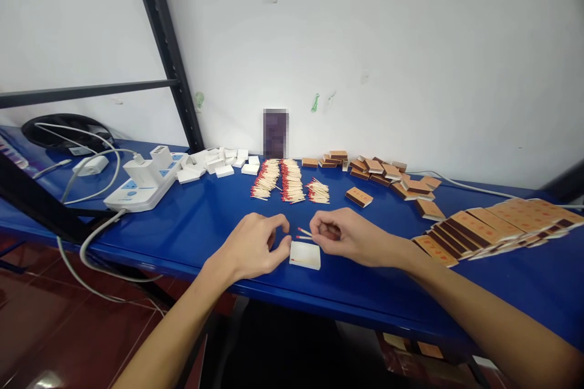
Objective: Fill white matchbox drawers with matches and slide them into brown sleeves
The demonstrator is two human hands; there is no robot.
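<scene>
A small white matchbox tray [305, 254] lies on the blue table [205, 219] near its front edge. My left hand [255, 246] rests curled beside the tray's left end, with its thumb and fingers touching it. My right hand [347, 234] is closed just right of the tray, pinching a few red-tipped matches [304, 233] whose heads point left above the tray. Behind the hands lie rows of loose matches [287, 180].
White inner trays [219, 164] are piled at the back left, next to a white power strip [141, 185] with chargers and cables. Brown matchbox sleeves [387, 171] are scattered at the back right. A long overlapped row of finished matchboxes [497, 225] runs to the right. A black shelf post [168, 55] stands behind.
</scene>
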